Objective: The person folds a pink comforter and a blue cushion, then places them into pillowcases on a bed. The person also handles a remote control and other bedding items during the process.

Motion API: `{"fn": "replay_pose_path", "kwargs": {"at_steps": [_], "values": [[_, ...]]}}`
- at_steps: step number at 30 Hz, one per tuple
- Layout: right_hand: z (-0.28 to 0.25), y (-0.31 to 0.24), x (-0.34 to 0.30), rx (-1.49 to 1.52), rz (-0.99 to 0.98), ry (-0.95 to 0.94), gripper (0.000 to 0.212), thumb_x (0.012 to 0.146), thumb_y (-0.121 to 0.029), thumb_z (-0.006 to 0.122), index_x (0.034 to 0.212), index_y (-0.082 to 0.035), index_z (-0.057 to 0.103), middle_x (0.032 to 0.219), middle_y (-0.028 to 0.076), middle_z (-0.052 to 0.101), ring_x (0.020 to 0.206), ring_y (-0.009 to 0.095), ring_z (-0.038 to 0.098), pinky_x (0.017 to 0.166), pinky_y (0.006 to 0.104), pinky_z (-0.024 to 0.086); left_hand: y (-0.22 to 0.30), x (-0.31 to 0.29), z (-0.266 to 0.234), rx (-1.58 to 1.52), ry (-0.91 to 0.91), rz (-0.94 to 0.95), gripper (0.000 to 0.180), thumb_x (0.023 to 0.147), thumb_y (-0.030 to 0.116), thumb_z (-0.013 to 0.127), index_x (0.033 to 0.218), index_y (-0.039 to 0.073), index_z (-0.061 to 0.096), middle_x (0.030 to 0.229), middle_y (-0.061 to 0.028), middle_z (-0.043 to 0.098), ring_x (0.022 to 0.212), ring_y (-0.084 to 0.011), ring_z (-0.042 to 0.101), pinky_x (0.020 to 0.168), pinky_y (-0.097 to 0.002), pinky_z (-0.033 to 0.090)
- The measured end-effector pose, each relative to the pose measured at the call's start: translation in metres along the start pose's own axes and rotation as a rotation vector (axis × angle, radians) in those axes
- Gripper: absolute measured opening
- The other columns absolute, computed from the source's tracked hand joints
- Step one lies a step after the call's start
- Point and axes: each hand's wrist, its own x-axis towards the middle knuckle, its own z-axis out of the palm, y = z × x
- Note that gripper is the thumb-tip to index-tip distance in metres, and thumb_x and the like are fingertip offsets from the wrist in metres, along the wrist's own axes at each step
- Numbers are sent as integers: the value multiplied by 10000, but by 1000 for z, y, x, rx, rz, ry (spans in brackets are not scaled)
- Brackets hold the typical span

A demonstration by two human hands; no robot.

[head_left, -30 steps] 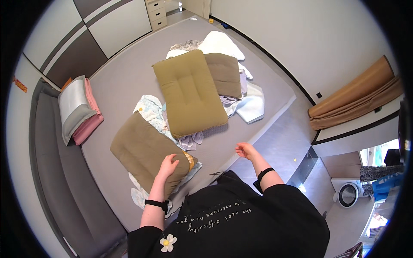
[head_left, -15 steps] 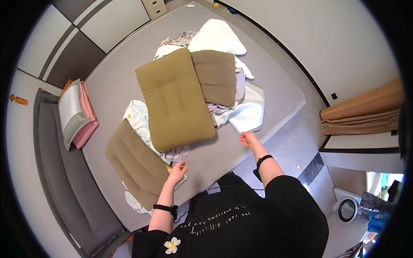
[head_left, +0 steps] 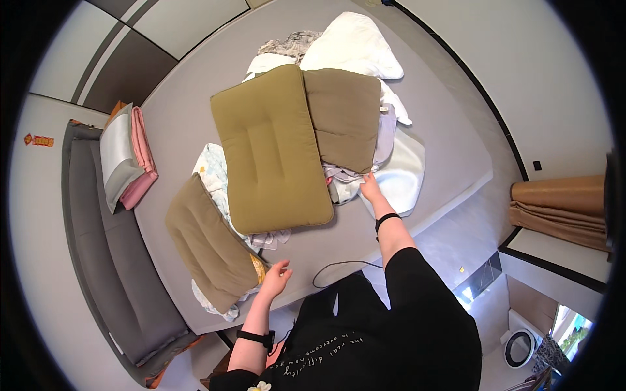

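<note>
A wide grey mattress [head_left: 189, 117] fills the middle of the head view, and a heap of bedding is piled on it. The right hand [head_left: 370, 189] is stretched out to the near edge of that heap, where its fingers are laid on the pale, crumpled cloth [head_left: 344, 186] that pokes out below a flat brown rectangular cushion [head_left: 344, 117]; whether the cloth is actually pinched cannot be told, since the fingertips are too small to read. A black band is worn on that wrist. Just to the right of the hand a shiny pale-blue satin pillow [head_left: 401, 173] is spread on the mattress, partly tucked beneath the brown cushion.

The left hand [head_left: 277, 277] is held open — fingers loosely spread, nothing grasped — just beside the near corner of a second brown quilted cushion [head_left: 212, 244], which lies tilted at the mattress's near left edge over a light patterned sheet [head_left: 215, 169]. A black wristband is seen on this arm as well.

Between the two brown cushions a large olive-green tufted cushion [head_left: 270, 150] is laid, overlapping the flat brown one along its right side. Behind them a white pillow [head_left: 352, 49] is piled. At the far left edge of the mattress, a folded stack of grey and pink bedding [head_left: 127, 156] is set well apart from both hands.
</note>
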Motion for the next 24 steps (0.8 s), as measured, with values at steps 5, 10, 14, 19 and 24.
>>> {"fn": "replay_pose_path", "kwargs": {"at_steps": [5, 10, 14, 19, 24], "values": [[-49, -28, -20, 932, 286, -176, 399, 912, -210, 504, 1287, -79, 536, 1220, 95, 567, 799, 177, 596, 655, 316, 488, -13, 5, 4, 12, -8, 10, 423, 872, 215, 625, 1234, 10, 545, 1165, -194, 592, 1033, -294, 621, 880, -370, 499], [-160, -81, -82, 1095, 178, -288, 286, 946, -207, 501, 1152, -66, 640, 1014, -12, 637, 678, 62, 529, 598, 220, 441, 6, 6, 1, 13, 10, 127, 438, 871, 214, 625, 1245, 4, 536, 1179, -202, 589, 1051, -303, 614, 888, -372, 496], [-239, -106, -143, 1004, 13, -365, 282, 938, -199, 517, 1134, -39, 642, 828, -20, 596, 645, 41, 532, 575, 186, 412, 31, 8, -5, -9, -53, 206, 445, 876, 200, 622, 1260, -2, 527, 1215, -194, 588, 1076, -282, 606, 897, -363, 492], [-312, -159, -238, 850, -176, -397, 318, 928, -212, 519, 1162, -28, 633, 964, 8, 619, 724, 57, 563, 640, 205, 442, 63, -3, -18, -44, -49, 398, 435, 877, 169, 623, 1264, -2, 523, 1217, -180, 594, 1082, -260, 603, 911, -349, 485], [-341, -236, -329, 873, -444, -353, 367, 926, -178, 533, 1245, -5, 581, 1294, 63, 522, 1012, 136, 580, 897, 285, 452, 92, -35, -28, -107, -46, 597, 509, 838, 192, 675, 1279, 1, 506, 1187, -183, 594, 1099, -283, 586, 957, -355, 458]]}}
